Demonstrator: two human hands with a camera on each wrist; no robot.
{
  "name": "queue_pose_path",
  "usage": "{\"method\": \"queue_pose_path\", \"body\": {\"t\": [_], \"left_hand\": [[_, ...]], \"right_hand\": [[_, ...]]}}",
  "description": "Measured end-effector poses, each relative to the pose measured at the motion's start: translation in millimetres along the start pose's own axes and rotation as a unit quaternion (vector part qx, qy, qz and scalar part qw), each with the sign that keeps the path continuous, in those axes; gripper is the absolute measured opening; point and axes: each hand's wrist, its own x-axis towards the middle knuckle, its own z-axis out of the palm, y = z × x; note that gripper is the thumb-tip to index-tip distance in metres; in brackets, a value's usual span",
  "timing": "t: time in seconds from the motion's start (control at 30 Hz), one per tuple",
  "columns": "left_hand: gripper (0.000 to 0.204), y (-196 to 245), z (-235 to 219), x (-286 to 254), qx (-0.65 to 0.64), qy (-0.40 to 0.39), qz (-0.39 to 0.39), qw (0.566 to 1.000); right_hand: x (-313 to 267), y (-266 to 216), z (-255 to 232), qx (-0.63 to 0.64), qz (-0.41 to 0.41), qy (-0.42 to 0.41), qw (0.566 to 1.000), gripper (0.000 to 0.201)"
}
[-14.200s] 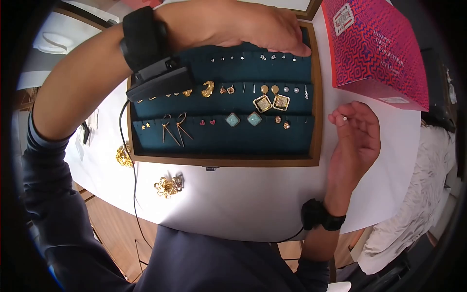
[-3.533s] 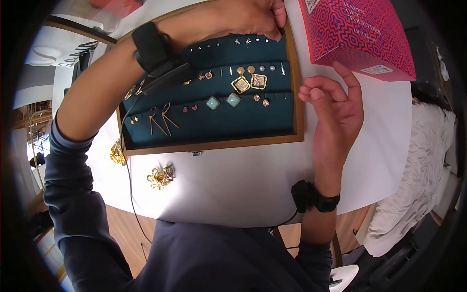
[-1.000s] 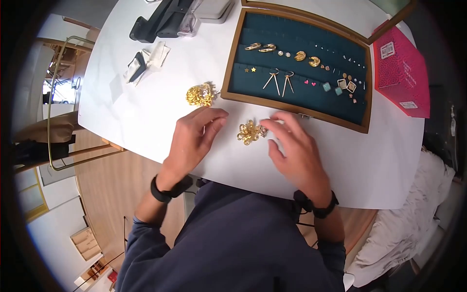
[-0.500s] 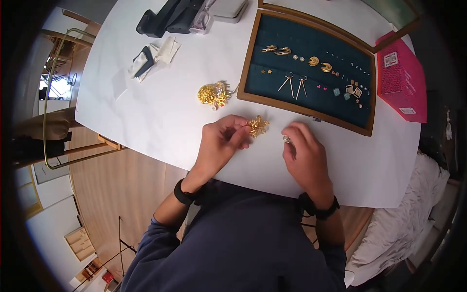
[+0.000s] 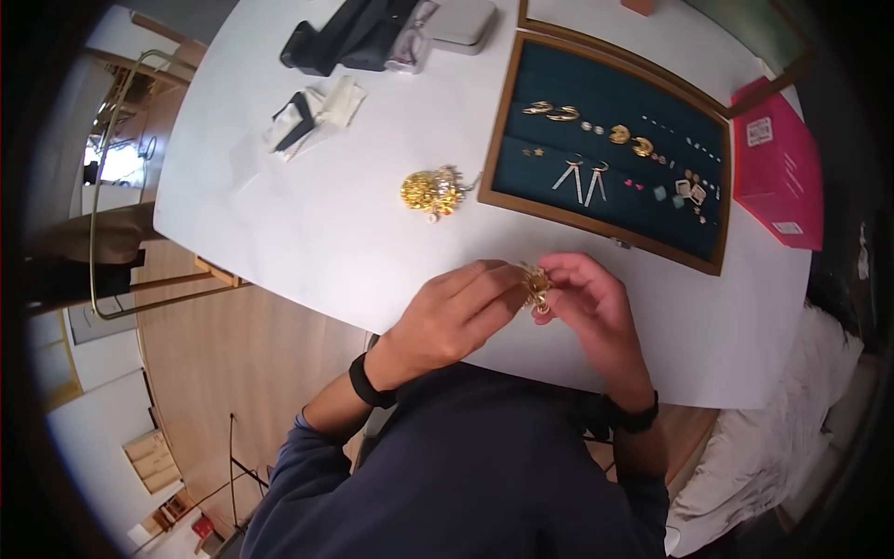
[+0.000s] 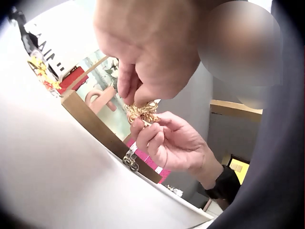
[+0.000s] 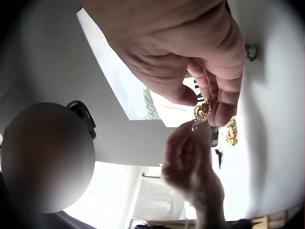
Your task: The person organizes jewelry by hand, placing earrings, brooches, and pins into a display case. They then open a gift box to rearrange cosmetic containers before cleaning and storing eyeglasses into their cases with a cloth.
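Observation:
A gold looped, flower-shaped piece of jewellery [image 5: 535,287] is between my two hands, above the near part of the white table. My left hand [image 5: 447,317] pinches it from the left. The fingertips and thumb of my right hand [image 5: 601,298] grip its other side. In the right wrist view, gold loops [image 7: 202,112] stick out between the fingertips. A pile of gold and silver jewellery [image 5: 433,192] lies on the table beyond the left hand. Behind the hands stands the open wooden jewellery box [image 5: 559,219], with rows of earrings on dark green cloth.
A pink patterned box [image 5: 782,168] stands right of the jewellery box, close to its raised lid. Far left on the white table [image 5: 307,233] lie folded cloths [image 5: 317,114], black cases [image 5: 349,37], glasses in a clear bag and a grey case [image 5: 463,26].
Earlier, the left arm reached over the jewellery box. The gold piece was then picked up by the left hand and brought rightward; both hands now meet at it.

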Motion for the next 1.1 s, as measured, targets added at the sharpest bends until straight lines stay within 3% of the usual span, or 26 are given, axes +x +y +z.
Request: {"method": "queue_pose_path", "body": {"t": [0.1, 0.2, 0.3, 0.4, 0.5, 0.6, 0.7, 0.77, 0.83, 0.9, 1.0, 1.1], "left_hand": [[0.028, -8.9, -7.9, -7.9, -0.062, 0.007, -0.066, 0.996], [0.045, -41.7, -29.2, -13.2, 0.03, 0.074, -0.266, 0.961], [0.063, -68.1, -42.9, -9.8, 0.019, 0.013, -0.275, 0.961], [0.063, -83.5, -44.9, -12.7, -0.038, -0.038, -0.272, 0.961], [0.061, -86.8, -53.5, -14.0, 0.007, -0.058, -0.275, 0.96], [0.057, -84.7, -65.9, -14.3, 0.001, -0.018, -0.316, 0.948], [0.051, -97.2, -87.0, 20.5, -0.023, -0.037, -0.235, 0.971], [0.043, -112.0, -88.1, 69.8, 0.035, -0.04, -0.114, 0.992], [0.038, -131.4, -69.2, 125.2, 0.011, -0.007, -0.041, 0.999], [0.011, -132.9, -51.0, 172.5, -0.017, -0.001, 0.014, 1.0], [0.036, -181.0, -7.5, 194.7, -0.043, -0.065, -0.051, 0.996], [0.035, -200.8, 11.2, 194.6, -0.065, -0.063, -0.067, 0.994]], "right_hand": [[2.7, 23.1, 3.1, -0.109, -0.017, 0.036, 0.993, 0.034], [4.9, 26.0, 14.2, -0.369, -0.146, 0.053, 0.916, 0.035], [11.0, 32.2, 20.5, -0.449, -0.205, 0.086, 0.865, 0.035], [12.6, 23.2, 25.1, -0.493, -0.211, 0.08, 0.841, 0.037], [12.3, 16.1, 27.6, -0.494, -0.203, 0.091, 0.841, 0.035], [7.3, 3.8, 23.3, -0.463, -0.186, 0.104, 0.861, 0.025], [29.4, -43.9, -0.5, -0.324, -0.156, 0.061, 0.931, 0.018], [79.6, -90.8, -22.0, -0.292, -0.148, 0.056, 0.943, 0.025], [131.6, -131.1, -30.6, -0.226, -0.186, 0.023, 0.956, 0.024], [169.0, -149.0, -40.6, -0.161, -0.093, -0.015, 0.983, 0.027], [214.6, -143.6, -53.4, -0.145, -0.042, 0.018, 0.988, 0.027], [238.1, -136.2, -64.9, -0.168, -0.011, 0.036, 0.985, 0.026]]}}
